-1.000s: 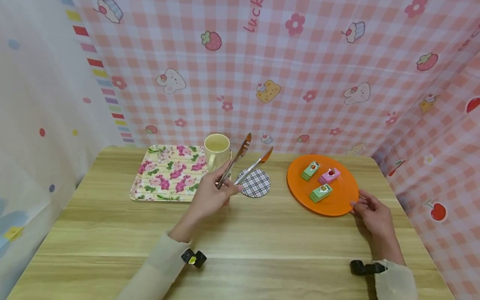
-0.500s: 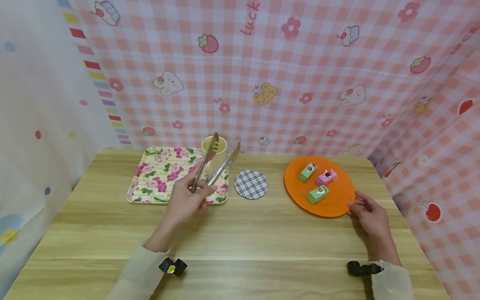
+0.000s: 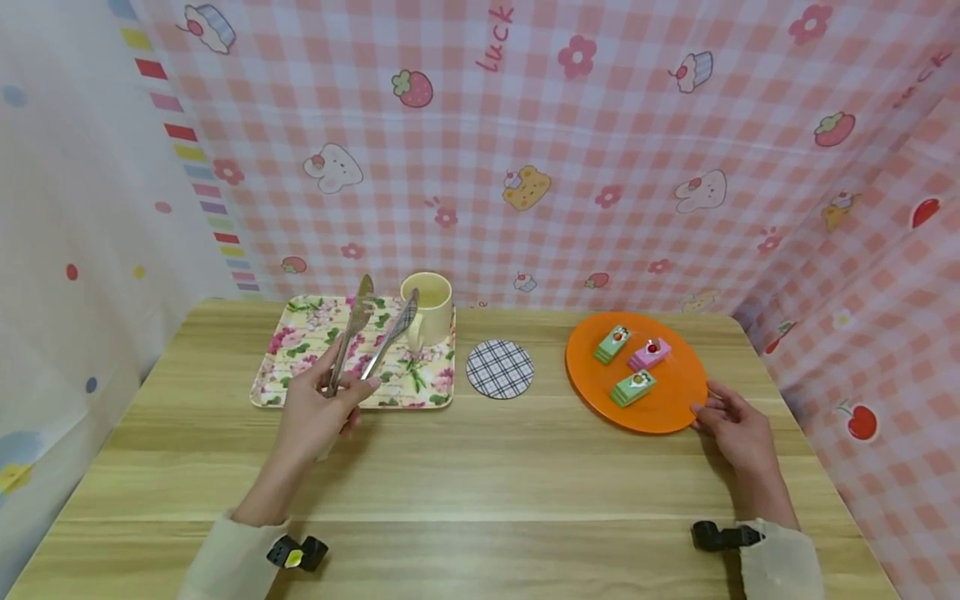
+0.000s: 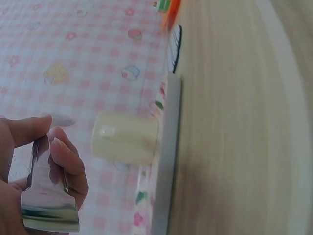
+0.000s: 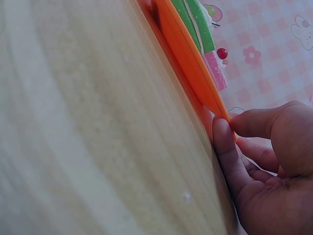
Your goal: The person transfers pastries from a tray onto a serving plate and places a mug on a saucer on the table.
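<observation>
My left hand (image 3: pixel 318 412) grips metal tongs (image 3: pixel 345 342) near their hinged end, with the two arms spread apart and nothing between the tips. In the head view the tongs reach over a floral tray (image 3: pixel 300 367). A cream mug (image 3: pixel 435 321) stands upright at the tray's back right. My right hand (image 3: pixel 738 429) pinches the rim of an orange plate (image 3: pixel 671 408), thumb on one side and fingers on the other in the right wrist view. On the plate lie two green toy cake slices (image 3: pixel 633 388) and a pink one (image 3: pixel 649 354).
Between tray and plate lies a round checked coaster (image 3: pixel 500 369) on the wooden table (image 3: pixel 480 483). A pink gingham curtain (image 3: pixel 465 133) hangs right behind the table's back edge, and more cloth hangs at both sides.
My left hand has moved left with the tongs, from near the coaster, past the mug, to over the tray. The right hand stays on the plate's rim.
</observation>
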A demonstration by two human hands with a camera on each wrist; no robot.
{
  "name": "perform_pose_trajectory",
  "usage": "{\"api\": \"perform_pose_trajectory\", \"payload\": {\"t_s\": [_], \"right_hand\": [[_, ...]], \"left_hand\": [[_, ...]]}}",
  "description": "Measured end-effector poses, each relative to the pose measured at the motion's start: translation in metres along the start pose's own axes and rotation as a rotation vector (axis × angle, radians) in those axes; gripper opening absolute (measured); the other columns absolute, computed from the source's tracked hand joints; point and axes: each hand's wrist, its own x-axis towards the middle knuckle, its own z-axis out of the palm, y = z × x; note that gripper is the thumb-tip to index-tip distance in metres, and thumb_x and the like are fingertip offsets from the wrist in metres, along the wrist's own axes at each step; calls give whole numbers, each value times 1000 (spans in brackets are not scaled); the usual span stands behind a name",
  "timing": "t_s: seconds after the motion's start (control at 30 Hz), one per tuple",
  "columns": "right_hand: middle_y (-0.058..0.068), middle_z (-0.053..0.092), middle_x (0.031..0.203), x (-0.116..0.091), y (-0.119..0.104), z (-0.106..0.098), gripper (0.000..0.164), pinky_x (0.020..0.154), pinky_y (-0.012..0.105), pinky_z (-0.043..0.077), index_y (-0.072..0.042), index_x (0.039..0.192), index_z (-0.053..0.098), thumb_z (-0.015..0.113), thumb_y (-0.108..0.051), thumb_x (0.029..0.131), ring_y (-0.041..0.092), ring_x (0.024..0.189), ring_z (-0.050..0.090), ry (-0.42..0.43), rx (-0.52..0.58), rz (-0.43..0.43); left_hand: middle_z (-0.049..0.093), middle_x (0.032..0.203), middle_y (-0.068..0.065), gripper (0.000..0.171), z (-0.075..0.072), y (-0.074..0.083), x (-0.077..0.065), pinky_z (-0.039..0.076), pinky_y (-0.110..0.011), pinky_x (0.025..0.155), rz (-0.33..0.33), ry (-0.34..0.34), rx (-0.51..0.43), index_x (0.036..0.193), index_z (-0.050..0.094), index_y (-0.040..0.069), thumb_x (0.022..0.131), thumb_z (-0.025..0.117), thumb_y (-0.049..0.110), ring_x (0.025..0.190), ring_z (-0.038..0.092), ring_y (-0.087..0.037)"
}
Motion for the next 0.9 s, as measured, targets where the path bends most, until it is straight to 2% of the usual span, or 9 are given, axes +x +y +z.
{"api": "perform_pose_trajectory", "payload": {"t_s": [0.17, 0.37, 0.5, 0.7, 0.9], "right_hand": [[-9, 57, 101, 1, 0, 0, 63, 74, 16, 60, -8, 158, 39, 64, -8, 100, 0, 79, 65, 2, 7, 10], [-8, 57, 102, 3, 1, 0, 63, 75, 16, 60, -9, 158, 39, 64, -9, 100, 0, 79, 65, 1, -7, 20], [-7, 57, 105, 3, 1, 1, 64, 75, 16, 59, -10, 159, 39, 65, -10, 100, 1, 81, 65, 0, -15, 25], [-7, 56, 105, 2, 0, 1, 64, 75, 16, 59, -10, 159, 39, 65, -11, 100, 2, 82, 64, 1, -10, 26], [-7, 56, 105, 2, 0, 1, 63, 75, 16, 59, -10, 159, 39, 64, -9, 100, 2, 82, 64, 2, -8, 24]], "left_hand": [[67, 80, -2, 84, -11, -9, -3, 54, -35, 43, -40, 1, -1, 161, 33, 33, 91, 79, 29, 51, 62, -17], [66, 71, -2, 88, -22, -18, -11, 55, -32, 46, -145, -8, 11, 163, 25, 30, 93, 78, 28, 52, 61, -14], [68, 68, -3, 89, -26, -23, -15, 56, -33, 46, -190, 8, 20, 164, 23, 29, 93, 77, 28, 51, 60, -13], [68, 69, 1, 88, -30, -33, -18, 55, -31, 46, -223, 49, 20, 164, 22, 30, 94, 76, 29, 51, 61, -11], [68, 68, 2, 90, -33, -40, -21, 55, -29, 46, -237, 79, 28, 165, 16, 24, 96, 74, 28, 50, 62, -10]]}}
